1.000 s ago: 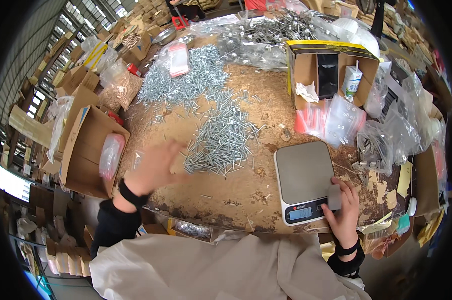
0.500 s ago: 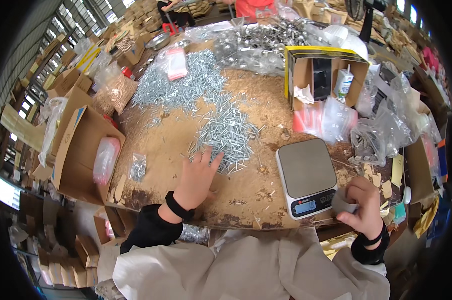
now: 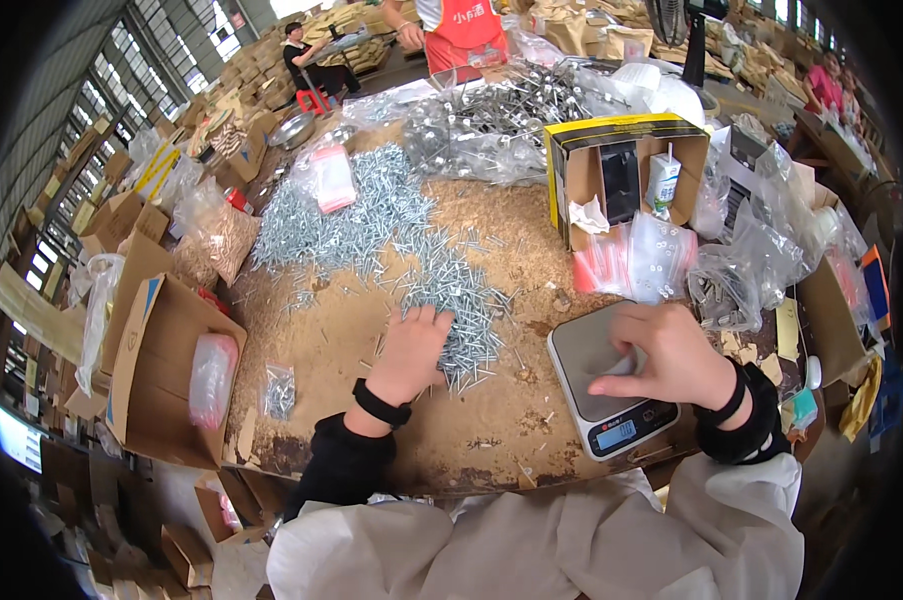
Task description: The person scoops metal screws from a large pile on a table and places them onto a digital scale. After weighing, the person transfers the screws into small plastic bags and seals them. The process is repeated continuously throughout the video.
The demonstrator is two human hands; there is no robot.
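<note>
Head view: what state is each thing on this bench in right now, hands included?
Left hand: palm down, fingers spread on the screw pile.
Screw pile: loose, heaped on the bench.
Right hand: over the scale, fingers pinching something small and pale.
Scale: switched on, display lit.
Yellow box: on its side, open toward the person.
Small bag: filled, lying flat.

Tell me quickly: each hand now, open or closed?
Left hand: open, on the heap of silver metal screws.
Right hand: cannot be told, over the grey scale.
</note>
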